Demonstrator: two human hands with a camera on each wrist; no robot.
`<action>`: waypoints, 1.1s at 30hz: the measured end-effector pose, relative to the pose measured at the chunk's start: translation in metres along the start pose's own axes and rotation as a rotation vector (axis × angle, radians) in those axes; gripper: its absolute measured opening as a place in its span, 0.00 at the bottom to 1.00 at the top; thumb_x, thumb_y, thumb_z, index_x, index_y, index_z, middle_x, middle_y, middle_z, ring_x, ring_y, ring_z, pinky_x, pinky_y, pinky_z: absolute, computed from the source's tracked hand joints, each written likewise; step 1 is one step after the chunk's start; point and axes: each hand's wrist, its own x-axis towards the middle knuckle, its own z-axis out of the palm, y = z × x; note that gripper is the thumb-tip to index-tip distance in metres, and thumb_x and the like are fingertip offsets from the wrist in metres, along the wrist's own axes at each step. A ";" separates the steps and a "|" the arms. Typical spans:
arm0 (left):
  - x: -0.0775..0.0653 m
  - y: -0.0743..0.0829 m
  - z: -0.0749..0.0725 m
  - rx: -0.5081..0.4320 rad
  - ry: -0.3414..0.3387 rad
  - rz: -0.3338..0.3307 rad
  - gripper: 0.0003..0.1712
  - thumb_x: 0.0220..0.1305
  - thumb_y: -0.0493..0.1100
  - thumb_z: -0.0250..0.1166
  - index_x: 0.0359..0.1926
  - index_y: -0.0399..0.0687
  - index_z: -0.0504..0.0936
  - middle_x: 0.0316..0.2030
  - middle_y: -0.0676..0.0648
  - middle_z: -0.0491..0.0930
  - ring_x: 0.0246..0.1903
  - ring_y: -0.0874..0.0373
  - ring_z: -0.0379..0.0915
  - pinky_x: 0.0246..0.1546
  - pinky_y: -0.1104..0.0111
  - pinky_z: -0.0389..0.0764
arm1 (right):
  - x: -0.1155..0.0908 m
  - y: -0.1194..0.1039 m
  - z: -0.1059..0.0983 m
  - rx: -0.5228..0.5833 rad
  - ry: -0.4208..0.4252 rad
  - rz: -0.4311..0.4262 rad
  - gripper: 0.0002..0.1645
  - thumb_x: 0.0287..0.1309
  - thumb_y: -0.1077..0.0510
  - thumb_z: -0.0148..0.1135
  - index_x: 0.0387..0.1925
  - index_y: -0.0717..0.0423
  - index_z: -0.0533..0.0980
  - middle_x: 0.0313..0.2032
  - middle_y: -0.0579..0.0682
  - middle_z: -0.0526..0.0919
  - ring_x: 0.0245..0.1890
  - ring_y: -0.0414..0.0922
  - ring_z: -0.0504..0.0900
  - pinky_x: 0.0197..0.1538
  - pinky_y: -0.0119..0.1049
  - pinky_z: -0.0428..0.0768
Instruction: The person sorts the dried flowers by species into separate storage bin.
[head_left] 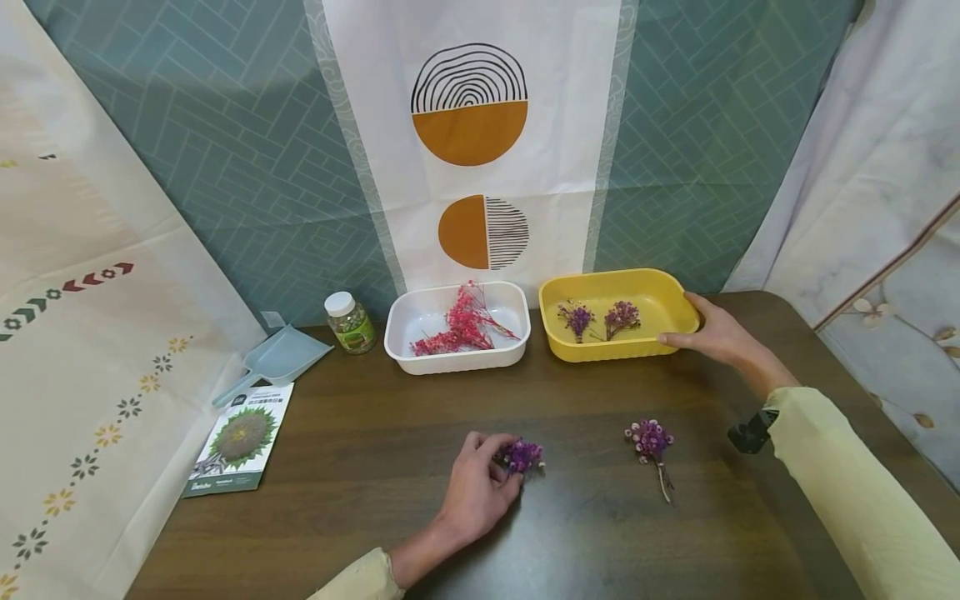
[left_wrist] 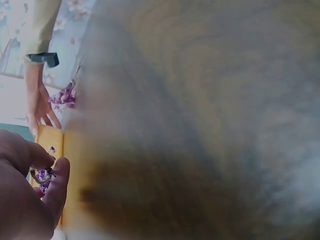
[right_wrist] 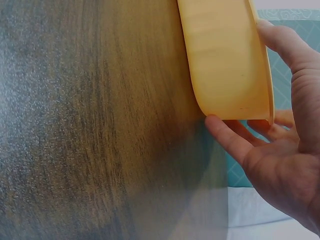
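My left hand (head_left: 478, 492) is low over the middle of the table and pinches a small bunch of purple dried flowers (head_left: 523, 456) between thumb and fingers. Its stem is mostly hidden by the hand. At the back right, my right hand (head_left: 722, 335) grips the right end of a yellow plastic tray (head_left: 611, 352), thumb and fingers spread around its wall. Two purple flower sprigs (head_left: 622, 317) lie inside that tray. Another purple bunch (head_left: 651, 442) with a bare stem lies on the table, between the hands and nearer than the tray.
Left of the yellow tray stands a white tray (head_left: 459, 364) holding red dried flowers (head_left: 468, 321). Further left are a white-capped jar (head_left: 351, 325), a pale blue dustpan (head_left: 285, 357) and a packet with a sunflower picture (head_left: 242, 440). Curtains border the brown table (head_left: 337, 500).
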 end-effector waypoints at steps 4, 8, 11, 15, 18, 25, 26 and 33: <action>0.006 0.003 0.000 -0.002 0.011 0.012 0.29 0.51 0.27 0.73 0.56 0.40 0.79 0.41 0.41 0.70 0.28 0.64 0.77 0.29 0.73 0.81 | -0.001 0.000 0.000 0.001 0.002 -0.002 0.68 0.60 0.38 0.67 0.75 0.70 0.34 0.72 0.77 0.45 0.69 0.73 0.51 0.66 0.69 0.54; 0.013 0.005 0.001 -0.010 0.024 0.041 0.29 0.52 0.27 0.73 0.57 0.40 0.79 0.41 0.40 0.70 0.28 0.63 0.77 0.29 0.73 0.81 | 0.000 0.000 0.000 -0.001 0.006 -0.003 0.68 0.60 0.39 0.67 0.76 0.70 0.34 0.72 0.77 0.46 0.69 0.73 0.52 0.66 0.69 0.54; 0.017 0.007 0.000 -0.011 0.024 0.057 0.29 0.53 0.28 0.73 0.57 0.40 0.79 0.41 0.40 0.70 0.28 0.63 0.77 0.29 0.73 0.81 | 0.000 0.001 0.000 -0.002 0.006 -0.002 0.68 0.60 0.38 0.67 0.76 0.70 0.34 0.72 0.77 0.46 0.69 0.73 0.52 0.67 0.68 0.54; 0.023 0.011 -0.001 -0.017 0.005 0.047 0.29 0.55 0.29 0.73 0.58 0.41 0.78 0.42 0.41 0.70 0.30 0.62 0.77 0.30 0.73 0.81 | 0.001 0.002 0.001 -0.006 0.006 -0.002 0.69 0.59 0.37 0.67 0.76 0.70 0.34 0.72 0.77 0.46 0.69 0.72 0.52 0.67 0.68 0.54; 0.029 0.013 0.000 -0.025 0.005 0.048 0.29 0.55 0.29 0.72 0.58 0.42 0.78 0.42 0.41 0.70 0.30 0.61 0.78 0.30 0.73 0.81 | 0.001 0.003 0.001 -0.011 0.008 -0.005 0.69 0.59 0.37 0.67 0.76 0.70 0.34 0.72 0.77 0.46 0.69 0.72 0.52 0.67 0.68 0.54; 0.045 0.017 0.002 -0.039 0.014 0.079 0.28 0.55 0.29 0.72 0.59 0.41 0.78 0.42 0.40 0.71 0.30 0.61 0.78 0.30 0.73 0.81 | 0.001 0.002 0.001 -0.008 0.014 -0.010 0.69 0.59 0.37 0.68 0.75 0.71 0.35 0.72 0.77 0.47 0.69 0.72 0.52 0.67 0.68 0.54; 0.048 0.018 0.002 -0.040 0.020 0.093 0.28 0.55 0.29 0.72 0.58 0.41 0.78 0.42 0.39 0.71 0.29 0.61 0.78 0.30 0.72 0.82 | 0.001 0.002 0.001 -0.005 0.014 -0.011 0.69 0.59 0.37 0.68 0.75 0.71 0.35 0.72 0.77 0.47 0.69 0.72 0.52 0.67 0.67 0.54; 0.075 0.026 0.005 -0.050 0.053 0.152 0.28 0.53 0.28 0.72 0.57 0.38 0.78 0.42 0.38 0.72 0.28 0.59 0.79 0.30 0.73 0.81 | 0.003 0.005 0.002 0.029 0.016 -0.016 0.68 0.59 0.39 0.69 0.76 0.70 0.35 0.72 0.77 0.47 0.70 0.71 0.53 0.68 0.66 0.56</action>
